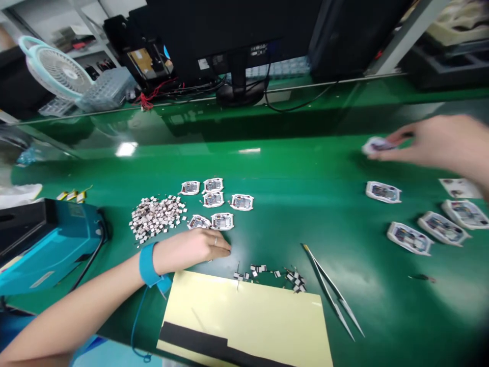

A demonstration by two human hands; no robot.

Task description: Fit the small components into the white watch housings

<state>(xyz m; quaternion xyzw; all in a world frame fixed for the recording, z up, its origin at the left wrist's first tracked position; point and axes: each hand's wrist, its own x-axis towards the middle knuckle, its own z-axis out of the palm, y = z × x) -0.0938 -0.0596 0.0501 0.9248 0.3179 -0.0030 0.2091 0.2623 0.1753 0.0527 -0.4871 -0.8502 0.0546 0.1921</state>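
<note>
My right hand [435,140], blurred, grips a small white device casing [376,146] between thumb and fingers above the green mat at the right. Below it lies a similar open casing with a circuit board inside [383,192]. My left hand [198,250] rests on the mat with its fingers stretched to the right, a ring on one of them and a blue wrist strap [148,265] behind it. Just beyond those fingers sit two white casings, one of them tilted [199,222] and the other flat [222,221]. The underside of this hand is hidden.
A heap of small metallic parts [155,216] lies at the left. Small wired parts [296,279] edge a yellow sheet [248,311], with tweezers [334,293] beside it. More casings [410,238] lie right. A blue box-like device [64,244] stands left, a monitor [239,71] behind.
</note>
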